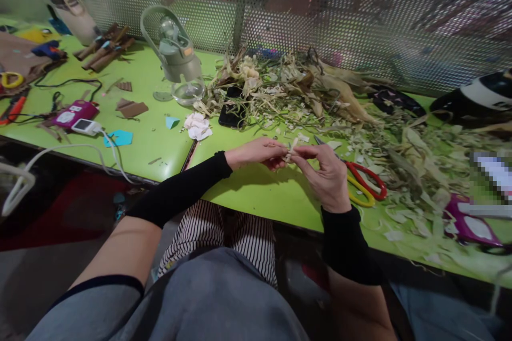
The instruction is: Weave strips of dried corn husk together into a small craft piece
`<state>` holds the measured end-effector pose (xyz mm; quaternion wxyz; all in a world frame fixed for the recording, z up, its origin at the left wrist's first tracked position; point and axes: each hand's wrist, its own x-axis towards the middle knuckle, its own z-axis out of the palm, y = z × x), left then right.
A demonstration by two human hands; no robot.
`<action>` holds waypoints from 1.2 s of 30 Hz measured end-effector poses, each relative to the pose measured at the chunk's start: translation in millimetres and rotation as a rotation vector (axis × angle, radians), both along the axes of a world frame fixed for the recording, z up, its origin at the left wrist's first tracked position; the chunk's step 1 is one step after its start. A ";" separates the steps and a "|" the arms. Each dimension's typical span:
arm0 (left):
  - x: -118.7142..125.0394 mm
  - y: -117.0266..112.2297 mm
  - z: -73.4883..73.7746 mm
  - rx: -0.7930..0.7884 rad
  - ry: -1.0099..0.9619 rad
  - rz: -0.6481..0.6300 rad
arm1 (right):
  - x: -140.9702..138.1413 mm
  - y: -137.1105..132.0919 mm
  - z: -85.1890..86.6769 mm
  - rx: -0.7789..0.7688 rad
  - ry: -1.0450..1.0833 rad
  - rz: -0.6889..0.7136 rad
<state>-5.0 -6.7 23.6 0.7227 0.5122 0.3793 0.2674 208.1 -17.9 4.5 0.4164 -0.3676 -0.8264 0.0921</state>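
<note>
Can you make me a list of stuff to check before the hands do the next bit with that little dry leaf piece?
1. Both hands on the piece: the left hand and right hand both pinch the small husk strip. Ok.
2. Grip firm enough: fingertips hide most of the strip. Cannot tell.
3. Scissors out of the way: they lie on the green table just beside the right hand, very close. Not ok.
4. More material in reach: the husk pile sits right behind the hands. Ok.
5. Phone safe: it is partly buried under husks. Not ok.
</note>
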 end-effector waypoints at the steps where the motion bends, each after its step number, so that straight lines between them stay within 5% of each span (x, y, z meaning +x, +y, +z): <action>1: -0.2 -0.1 0.2 0.004 0.003 0.003 | 0.5 0.2 0.8 -0.004 -0.002 0.005; 18: 0.6 0.4 -0.5 0.097 0.066 0.013 | -1.9 -0.9 2.5 -0.066 0.022 0.051; 29: -4.4 8.3 -22.3 0.162 -0.019 -0.032 | -3.4 -3.5 3.2 -0.094 0.019 -0.003; 36: -4.0 9.0 -20.2 0.338 0.081 -0.068 | -3.1 1.0 -2.0 -0.065 -0.012 0.003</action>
